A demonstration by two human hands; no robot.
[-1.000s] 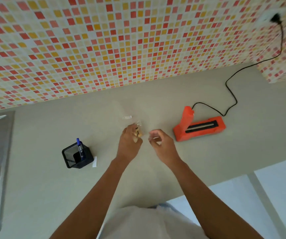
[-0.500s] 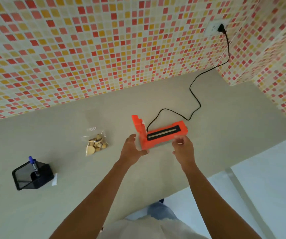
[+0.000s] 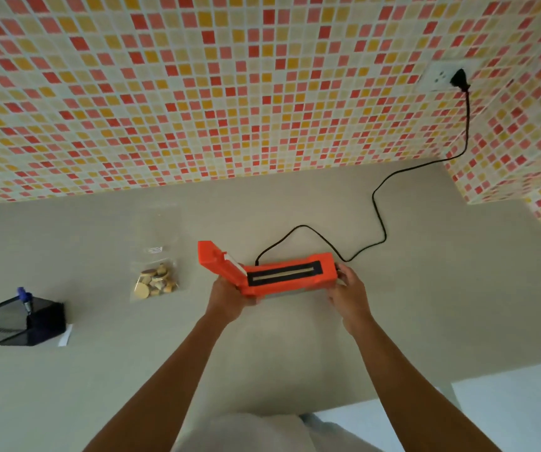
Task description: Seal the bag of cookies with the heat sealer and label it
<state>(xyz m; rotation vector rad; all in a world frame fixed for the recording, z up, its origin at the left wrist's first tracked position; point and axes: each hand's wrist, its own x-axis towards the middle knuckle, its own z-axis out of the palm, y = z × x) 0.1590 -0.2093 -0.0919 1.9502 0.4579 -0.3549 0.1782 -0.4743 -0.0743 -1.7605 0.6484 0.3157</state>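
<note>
An orange heat sealer (image 3: 292,272) lies across the grey counter (image 3: 425,288) with its lid raised at the left end and the dark sealing strip showing. My left hand (image 3: 228,296) grips its left end below the hinge. Around the right end curl the fingers of my right hand (image 3: 349,288). A clear bag of cookies (image 3: 155,280) lies flat on the counter to the sealer's left, apart from both hands, with a small white tag at its top.
A black cable (image 3: 379,220) runs from the sealer to a wall socket (image 3: 448,76) on the tiled wall. A black mesh pen holder (image 3: 23,322) with a blue pen (image 3: 24,298) stands at far left, a white label slip (image 3: 65,336) beside it. The counter's front edge lies near my body.
Both hands left the cookie bag, which now lies on the counter, and moved right to take hold of the heat sealer at both ends. The view has shifted right.
</note>
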